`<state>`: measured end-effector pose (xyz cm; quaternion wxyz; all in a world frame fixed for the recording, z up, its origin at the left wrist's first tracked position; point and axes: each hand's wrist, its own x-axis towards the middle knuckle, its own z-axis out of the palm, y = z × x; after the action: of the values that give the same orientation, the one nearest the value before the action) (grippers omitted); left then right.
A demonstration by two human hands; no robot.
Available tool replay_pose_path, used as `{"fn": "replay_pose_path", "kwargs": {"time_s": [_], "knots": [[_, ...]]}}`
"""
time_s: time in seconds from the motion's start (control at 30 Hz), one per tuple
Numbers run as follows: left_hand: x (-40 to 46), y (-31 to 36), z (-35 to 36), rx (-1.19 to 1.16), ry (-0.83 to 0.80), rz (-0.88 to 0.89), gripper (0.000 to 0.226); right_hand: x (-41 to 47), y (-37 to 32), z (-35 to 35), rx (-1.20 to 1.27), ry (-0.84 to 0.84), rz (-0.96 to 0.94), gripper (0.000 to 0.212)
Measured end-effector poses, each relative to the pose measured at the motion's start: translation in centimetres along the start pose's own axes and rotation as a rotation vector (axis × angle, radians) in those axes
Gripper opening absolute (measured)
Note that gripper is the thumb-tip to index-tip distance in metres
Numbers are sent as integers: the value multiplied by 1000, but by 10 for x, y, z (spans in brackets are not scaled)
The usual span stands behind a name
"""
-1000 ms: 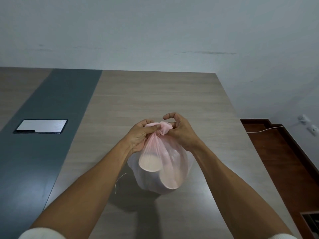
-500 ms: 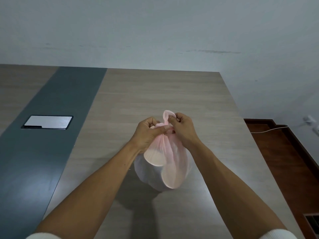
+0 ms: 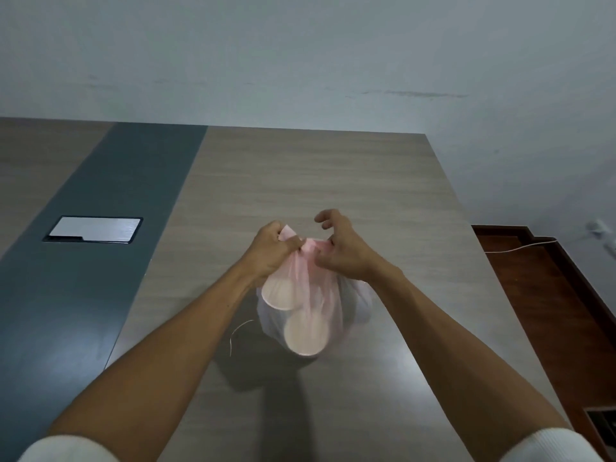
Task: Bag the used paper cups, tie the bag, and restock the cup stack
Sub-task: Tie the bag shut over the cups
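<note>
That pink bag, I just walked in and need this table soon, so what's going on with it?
A person is tying off a thin pink bag of used paper cups on the wooden table. The left hand pinches one gathered flap of the bag's neck, and the right hand grips the other side. No finished knot shows yet. No fresh cup stack is in view.

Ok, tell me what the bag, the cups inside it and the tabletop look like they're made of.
Bag: thin translucent pink plastic film; it gathers into fine pleats under both hands and the cups show through it.
Cups: probably paper, matte and pale with stiff round rims, though the film tints them.
Tabletop: seemingly wood-grain laminate, smooth with a low sheen, beside a dark grey strip; real veneer can't be ruled out.
</note>
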<state>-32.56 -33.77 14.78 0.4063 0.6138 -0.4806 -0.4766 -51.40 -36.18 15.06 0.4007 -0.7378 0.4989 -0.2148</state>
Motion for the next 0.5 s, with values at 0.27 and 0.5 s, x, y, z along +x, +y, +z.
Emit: {"fn": "replay_pose_path", "kwargs": {"time_s": [0.27, 0.5], "knots": [[7, -17, -5, -261, -157, -199, 22, -10, 22, 36, -675, 240, -363, 65], [8, -12, -9, -111, -95, -184, 28, -9, 27, 26, -752, 407, -620, 10]]}}
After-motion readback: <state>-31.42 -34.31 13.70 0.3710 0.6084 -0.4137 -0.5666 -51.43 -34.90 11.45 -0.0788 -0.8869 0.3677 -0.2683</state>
